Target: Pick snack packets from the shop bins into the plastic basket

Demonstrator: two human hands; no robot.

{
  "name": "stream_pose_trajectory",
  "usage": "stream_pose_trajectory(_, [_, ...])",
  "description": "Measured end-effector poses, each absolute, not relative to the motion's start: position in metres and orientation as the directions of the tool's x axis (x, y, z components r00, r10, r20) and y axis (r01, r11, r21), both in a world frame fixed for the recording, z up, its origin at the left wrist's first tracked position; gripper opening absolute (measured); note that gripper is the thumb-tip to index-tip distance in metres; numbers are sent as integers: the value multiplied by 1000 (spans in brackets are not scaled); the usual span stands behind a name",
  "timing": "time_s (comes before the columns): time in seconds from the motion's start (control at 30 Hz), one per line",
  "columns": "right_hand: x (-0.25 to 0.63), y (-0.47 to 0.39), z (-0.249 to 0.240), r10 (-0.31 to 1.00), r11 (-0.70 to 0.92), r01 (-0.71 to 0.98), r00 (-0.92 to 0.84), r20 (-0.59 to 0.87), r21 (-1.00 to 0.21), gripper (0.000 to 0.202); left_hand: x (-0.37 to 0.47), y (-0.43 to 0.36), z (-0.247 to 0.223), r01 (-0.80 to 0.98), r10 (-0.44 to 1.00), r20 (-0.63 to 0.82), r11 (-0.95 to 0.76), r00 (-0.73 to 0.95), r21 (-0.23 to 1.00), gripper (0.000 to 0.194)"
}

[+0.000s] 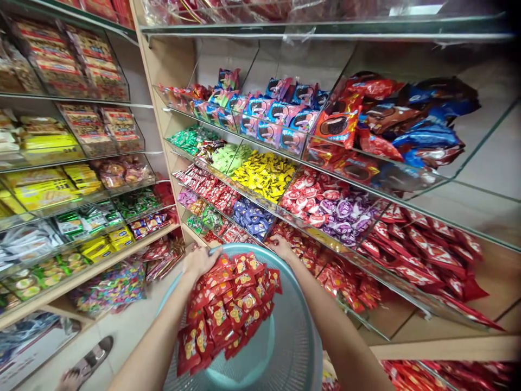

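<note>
- Glossy square red packets (230, 304) heap inside the round teal meshed-plastic basket (291, 326)!
- Left hand (201, 262) curls tight over the basket's rim.
- Right hand (280, 247), fingers half-curled, just past the basket's far edge; its grip, can't tell.

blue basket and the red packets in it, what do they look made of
Blue basket: likely moulded plastic with a slight sheen, judging by its ribbed wall and smooth rounded rim. Red packets: glossy printed film, by their bright glints and creases; whether foil-lined can't be told.
</note>
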State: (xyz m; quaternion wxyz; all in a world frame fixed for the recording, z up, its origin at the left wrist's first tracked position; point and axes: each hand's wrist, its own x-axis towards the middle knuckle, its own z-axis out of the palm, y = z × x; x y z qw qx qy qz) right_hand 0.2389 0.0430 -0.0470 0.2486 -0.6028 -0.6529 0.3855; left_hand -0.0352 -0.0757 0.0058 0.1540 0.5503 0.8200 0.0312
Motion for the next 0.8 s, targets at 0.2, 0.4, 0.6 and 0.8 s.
stream_pose_trajectory(0.2, [244, 34, -35, 931, 67, 577, -329, -157, -814, 33, -31, -74, 11, 902, 927, -224, 353, -301, 250, 75])
stream_pose_trajectory(0.4, [259, 28, -20, 908, -30, 493, -351, -231, -869, 43, -23, -68, 20, 912, 945, -207, 305, -254, 275, 73])
stream_pose_trajectory(0.6, [265, 25, -20, 911, -195, 369, -276, -308, -909, 36, -18, -66, 25, 906, 944, -215, 307, -250, 293, 73])
stream_pose_trajectory(0.8, [266, 19, -29, 947, -177, 300, -208, -245, -937, 35, -27, -69, 20, 916, 941, -222, 308, -254, 258, 72])
